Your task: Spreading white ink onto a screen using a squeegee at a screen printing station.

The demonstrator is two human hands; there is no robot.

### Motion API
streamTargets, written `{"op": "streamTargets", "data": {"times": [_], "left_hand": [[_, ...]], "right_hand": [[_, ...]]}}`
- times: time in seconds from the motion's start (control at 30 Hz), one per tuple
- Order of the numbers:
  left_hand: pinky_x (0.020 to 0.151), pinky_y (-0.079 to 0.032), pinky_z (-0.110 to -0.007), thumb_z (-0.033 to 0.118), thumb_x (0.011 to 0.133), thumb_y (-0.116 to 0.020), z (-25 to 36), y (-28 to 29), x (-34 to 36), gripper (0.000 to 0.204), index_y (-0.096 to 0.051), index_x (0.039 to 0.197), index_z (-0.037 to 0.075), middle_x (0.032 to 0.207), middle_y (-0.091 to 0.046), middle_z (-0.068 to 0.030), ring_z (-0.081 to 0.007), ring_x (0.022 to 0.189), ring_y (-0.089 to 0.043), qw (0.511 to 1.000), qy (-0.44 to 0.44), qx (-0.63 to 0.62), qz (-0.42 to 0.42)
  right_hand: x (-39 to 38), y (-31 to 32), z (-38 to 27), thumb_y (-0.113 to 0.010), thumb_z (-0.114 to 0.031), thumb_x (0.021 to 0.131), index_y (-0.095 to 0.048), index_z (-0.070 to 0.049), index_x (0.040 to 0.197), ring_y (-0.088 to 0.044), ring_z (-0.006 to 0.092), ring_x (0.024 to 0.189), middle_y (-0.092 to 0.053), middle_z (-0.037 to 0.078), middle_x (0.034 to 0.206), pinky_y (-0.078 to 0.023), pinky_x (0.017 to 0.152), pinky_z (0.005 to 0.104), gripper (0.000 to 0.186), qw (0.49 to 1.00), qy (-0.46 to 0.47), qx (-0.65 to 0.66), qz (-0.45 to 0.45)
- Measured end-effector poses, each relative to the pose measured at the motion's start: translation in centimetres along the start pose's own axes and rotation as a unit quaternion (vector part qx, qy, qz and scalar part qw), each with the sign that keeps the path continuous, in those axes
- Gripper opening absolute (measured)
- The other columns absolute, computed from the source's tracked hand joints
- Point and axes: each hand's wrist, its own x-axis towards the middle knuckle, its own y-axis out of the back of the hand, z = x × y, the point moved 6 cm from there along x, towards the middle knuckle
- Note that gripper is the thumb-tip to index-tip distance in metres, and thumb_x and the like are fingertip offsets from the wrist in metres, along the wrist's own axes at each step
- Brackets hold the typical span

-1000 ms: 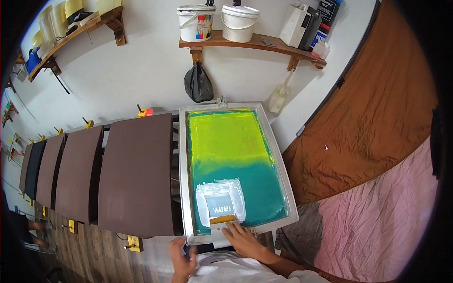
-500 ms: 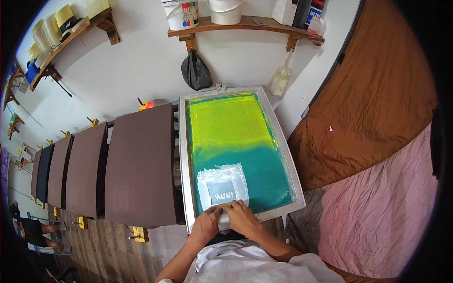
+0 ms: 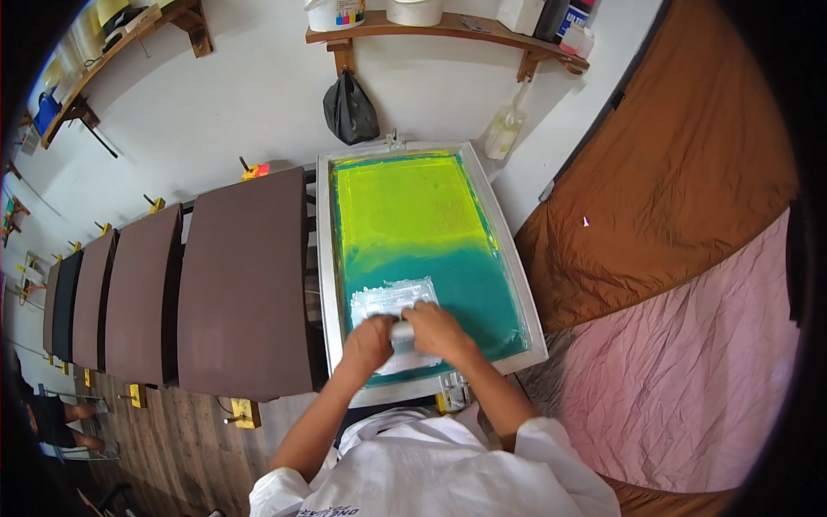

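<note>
My left hand is closed, fingers curled, on the left part of a pale squeegee. My right hand is likewise closed on its right part, set slightly farther from my body. The two hands are close together; only a short section of the tool shows between them, and the undersides of my fingers are hidden. The squeegee is over a patch of white ink, which shows just beyond the grip and also on the near side; blade contact cannot be confirmed. The teal screen extends right of my right hand, turning yellow-green farther out. Its metal frame passes beneath my forearms. A brown platen lies left of the grip, well apart.
</note>
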Motion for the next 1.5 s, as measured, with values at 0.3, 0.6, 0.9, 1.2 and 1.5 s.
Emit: {"op": "streamTargets", "data": {"times": [0.3, 0.6, 0.9, 1.2, 1.5], "left_hand": [[0.083, -0.052, -0.045, 0.001, 0.068, -0.064, 3.2, -0.7, -7.5, 0.039, -0.063, 0.107, 0.004, 0.097, -0.065, -0.0191, -0.0373, 0.092, -0.065, 0.999, -0.006, 0.008, -0.050], [0.075, -0.054, -0.048, -0.001, 0.069, -0.063, -1.4, 1.2, 1.6, 0.031, -0.067, 0.100, 0.005, 0.080, -0.066, -0.0213, -0.0414, 0.081, -0.066, 1.000, 0.006, -0.015, -0.023], [0.089, -0.050, -0.048, -0.004, 0.066, -0.062, 3.5, -1.3, -7.8, 0.049, -0.061, 0.115, 0.003, 0.107, -0.065, -0.0232, -0.0411, 0.098, -0.064, 0.999, -0.004, 0.005, -0.035], [0.080, -0.054, -0.046, 0.000, 0.069, -0.062, -3.4, 3.6, 1.2, 0.032, -0.067, 0.100, 0.003, 0.089, -0.068, -0.0234, -0.0404, 0.088, -0.067, 0.994, 0.082, 0.022, -0.062], [0.078, -0.054, -0.048, 0.000, 0.069, -0.063, -3.6, 2.8, -1.0, 0.035, -0.064, 0.104, 0.005, 0.093, -0.066, -0.0211, -0.0419, 0.087, -0.065, 0.996, 0.048, 0.025, -0.068]], "right_hand": [[-8.1, -1.4, -3.5, -0.060, 0.005, 0.070, -0.063, -0.001, 0.109, -0.057, 0.0395, 0.103, -0.059, 0.019, 0.108, -0.049, 0.090, 0.0460, 0.040, 0.998, -0.011, 0.051, -0.017], [2.4, 1.4, -0.5, -0.059, 0.000, 0.073, -0.065, -0.004, 0.097, -0.064, 0.0411, 0.091, -0.066, 0.022, 0.095, -0.053, 0.075, 0.0504, 0.024, 1.000, -0.004, 0.017, -0.026], [-8.2, -1.2, -3.3, -0.058, 0.005, 0.074, -0.063, -0.005, 0.112, -0.055, 0.0398, 0.107, -0.056, 0.020, 0.110, -0.052, 0.087, 0.0451, 0.040, 0.999, 0.003, 0.047, -0.011], [4.3, 1.4, -2.6, -0.061, 0.003, 0.070, -0.068, -0.003, 0.093, -0.066, 0.0411, 0.085, -0.067, 0.022, 0.086, -0.053, 0.075, 0.0493, 0.024, 0.999, 0.037, 0.035, -0.009], [2.7, 0.0, -3.6, -0.064, 0.002, 0.070, -0.069, -0.004, 0.099, -0.065, 0.0406, 0.089, -0.067, 0.021, 0.090, -0.054, 0.080, 0.0485, 0.030, 0.998, 0.048, 0.047, -0.018]]}}
